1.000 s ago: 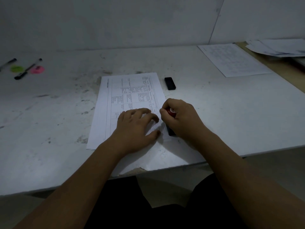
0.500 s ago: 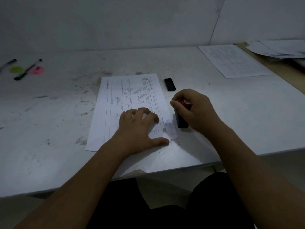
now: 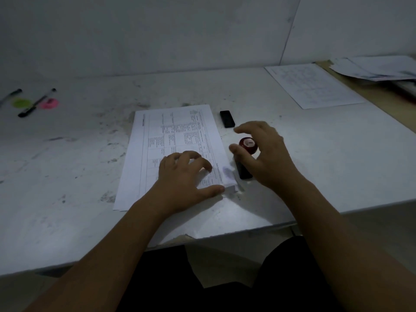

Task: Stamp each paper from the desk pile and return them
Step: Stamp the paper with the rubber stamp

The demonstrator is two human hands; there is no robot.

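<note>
I'm seeing a dim, bluish feed; the desk (image 3: 326, 158) is brightest near its front edge. Soft shadows lie beside the left hand (image 3: 184, 176) and right hand (image 3: 267, 154) (its fingers slightly smeared). Corners darken, and the far sheet (image 3: 315, 86) looks soft.

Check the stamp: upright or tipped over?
Upright. The stamp stands on its black base on the desk, right of the paper, red knob up; the right hand is spread loosely round it.

A printed sheet (image 3: 175, 136) lies on the desk (image 3: 326, 165), a stamp (image 3: 247, 145) at its three o'clock. A second sheet (image 3: 315, 86) lies at two o'clock, pens (image 3: 37, 102) at ten.
</note>
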